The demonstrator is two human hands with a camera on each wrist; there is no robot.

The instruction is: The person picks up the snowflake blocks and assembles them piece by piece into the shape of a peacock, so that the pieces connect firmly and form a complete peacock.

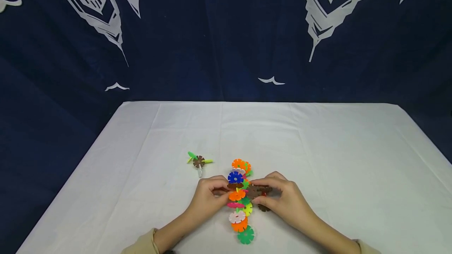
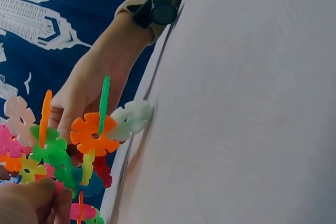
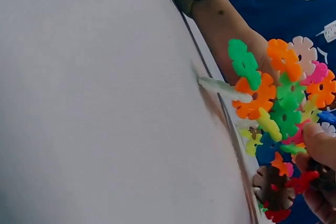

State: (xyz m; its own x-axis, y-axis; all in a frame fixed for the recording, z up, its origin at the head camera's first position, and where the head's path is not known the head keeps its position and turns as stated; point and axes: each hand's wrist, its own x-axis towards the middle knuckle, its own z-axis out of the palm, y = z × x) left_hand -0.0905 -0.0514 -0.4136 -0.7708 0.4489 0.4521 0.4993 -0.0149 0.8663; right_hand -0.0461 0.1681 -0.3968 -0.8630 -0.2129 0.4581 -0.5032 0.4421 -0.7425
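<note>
An assembly of interlocking snowflake discs (image 1: 237,195) stands between the two hands in the head view, its orange, green, pink, blue and yellow pieces slotted together at angles. From the left side my left hand (image 1: 211,196) pinches the middle of it, thumb and fingertips near a brown disc (image 1: 235,185). On the other side my right hand (image 1: 287,198) holds a brown disc (image 1: 253,192) between thumb and fingers, right against the assembly. A red disc (image 3: 303,182) and another brown disc (image 3: 273,188) show by its fingers in the right wrist view. Fingertips are partly hidden behind pieces.
A smaller joined piece (image 1: 199,162), with a brown disc in its middle and green and yellow discs around it, lies on the white-covered table (image 1: 335,148) beyond the left hand. A dark blue patterned curtain (image 1: 219,42) hangs behind the table.
</note>
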